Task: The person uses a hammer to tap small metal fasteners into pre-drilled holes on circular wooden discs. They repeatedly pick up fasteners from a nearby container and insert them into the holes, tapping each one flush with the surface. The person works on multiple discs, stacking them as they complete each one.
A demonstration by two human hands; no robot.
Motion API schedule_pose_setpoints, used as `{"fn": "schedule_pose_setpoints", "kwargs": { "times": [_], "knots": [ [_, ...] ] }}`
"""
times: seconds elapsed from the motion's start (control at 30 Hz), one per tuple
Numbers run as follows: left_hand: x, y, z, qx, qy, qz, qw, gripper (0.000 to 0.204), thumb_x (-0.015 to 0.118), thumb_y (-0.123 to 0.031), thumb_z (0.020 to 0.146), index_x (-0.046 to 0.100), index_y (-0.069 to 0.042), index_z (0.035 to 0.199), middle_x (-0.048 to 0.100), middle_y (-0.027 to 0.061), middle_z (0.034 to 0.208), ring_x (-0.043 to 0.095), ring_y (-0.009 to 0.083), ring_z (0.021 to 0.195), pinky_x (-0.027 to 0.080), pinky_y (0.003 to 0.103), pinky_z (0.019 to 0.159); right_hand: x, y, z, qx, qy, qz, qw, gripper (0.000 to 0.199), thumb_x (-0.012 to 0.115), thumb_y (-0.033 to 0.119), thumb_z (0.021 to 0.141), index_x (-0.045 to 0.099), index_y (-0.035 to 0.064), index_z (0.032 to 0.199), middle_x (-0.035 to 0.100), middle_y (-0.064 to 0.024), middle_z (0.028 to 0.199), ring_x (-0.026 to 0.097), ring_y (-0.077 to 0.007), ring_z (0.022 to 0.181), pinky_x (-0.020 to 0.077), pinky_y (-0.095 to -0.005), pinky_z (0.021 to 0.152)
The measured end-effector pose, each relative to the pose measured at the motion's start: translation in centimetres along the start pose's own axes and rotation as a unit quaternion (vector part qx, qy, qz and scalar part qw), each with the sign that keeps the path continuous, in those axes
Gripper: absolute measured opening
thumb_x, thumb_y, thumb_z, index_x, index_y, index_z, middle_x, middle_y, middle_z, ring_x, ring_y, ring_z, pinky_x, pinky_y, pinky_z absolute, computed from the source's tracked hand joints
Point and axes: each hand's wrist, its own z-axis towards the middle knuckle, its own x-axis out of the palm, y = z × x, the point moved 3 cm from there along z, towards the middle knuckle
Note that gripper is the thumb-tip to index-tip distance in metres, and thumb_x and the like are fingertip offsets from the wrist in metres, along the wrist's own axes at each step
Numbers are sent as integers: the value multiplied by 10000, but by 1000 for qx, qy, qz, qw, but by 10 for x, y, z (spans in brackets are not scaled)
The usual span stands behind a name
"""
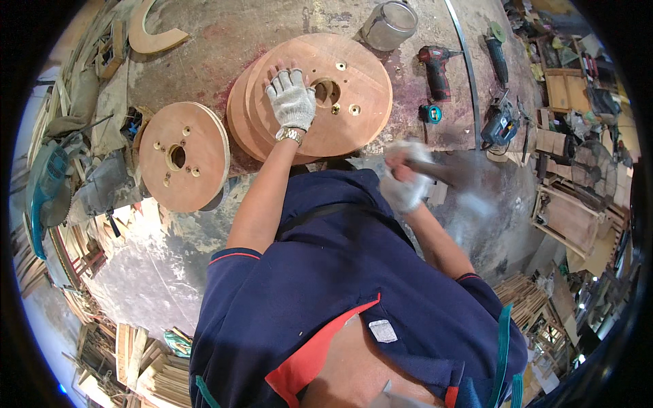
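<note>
My left hand (291,100), in a pale knitted glove with bare fingertips, lies flat on a large round plywood disc (371,88). The disc has a central hole and brass-coloured metal inserts around it. Other round plywood pieces (239,112) stick out beneath it at the left. In the air to the right of the disc, my right hand (406,178), gloved too, is closed around the handle of a hammer (439,170). Motion smears the hammer, so its head is hard to make out.
A smaller plywood disc (194,146) with inserts stands at the left. Beyond are a curved wood piece (153,42) and a clear jar (390,26). Rightward lie a drill (437,71), tape measure (432,114), metal strip (469,71), angle grinder (498,58) and jigsaw (500,126).
</note>
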Motion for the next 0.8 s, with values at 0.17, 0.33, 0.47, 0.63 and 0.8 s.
{"fn": "schedule_pose_setpoints", "kwargs": {
  "times": [0.17, 0.33, 0.47, 0.63, 0.8],
  "knots": [
    [1, -2, 4, 14, 19, -6, 1000, 647, 627, -408, 936, 489, -80, 1477, 409, 235, 1566, 342, 438, 1477, 217, 597, 1215, 33, -51, 13, 106, 174, -110, 973, 318, 528, 315, 1021, 644, 21, 1052, 652, -282, 757, 669, -478, 747, 525, -521, 647],
    [3, 6, 4, 3, -21, 1, 1000, 563, 605, -385, 953, 531, -69, 1413, 455, 235, 1525, 370, 434, 1456, 246, 601, 1196, -16, 45, 27, 8, 34, 291, 956, 221, 605, 287, 1008, 584, 70, 977, 587, -152, 738, 642, -378, 742, 512, -410, 693],
    [-7, -3, 7, 16, 4, -4, 1000, 514, 549, -388, 992, 548, -73, 1399, 469, 222, 1523, 392, 417, 1447, 264, 585, 1188, 27, -33, -8, 153, 108, -118, 975, 306, 577, 357, 1008, 575, 51, 1003, 658, -239, 790, 663, -456, 764, 528, -492, 678],
    [-5, 0, -4, 24, 0, -6, 1000, 535, 582, -387, 957, 543, -53, 1372, 455, 231, 1524, 366, 427, 1453, 257, 592, 1183, 18, -83, -28, 245, 140, -131, 950, 345, 558, 397, 1007, 647, 68, 1058, 669, -273, 780, 669, -475, 752, 513, -537, 662],
    [-14, -16, 10, 17, 6, -17, 1000, 521, 594, -418, 948, 571, -56, 1322, 507, 226, 1461, 420, 412, 1400, 311, 557, 1149, -6, -114, -50, 384, -37, -61, 920, 395, 551, 410, 1009, 660, 34, 1061, 671, -288, 815, 657, -501, 822, 503, -552, 708]
  ]
}}
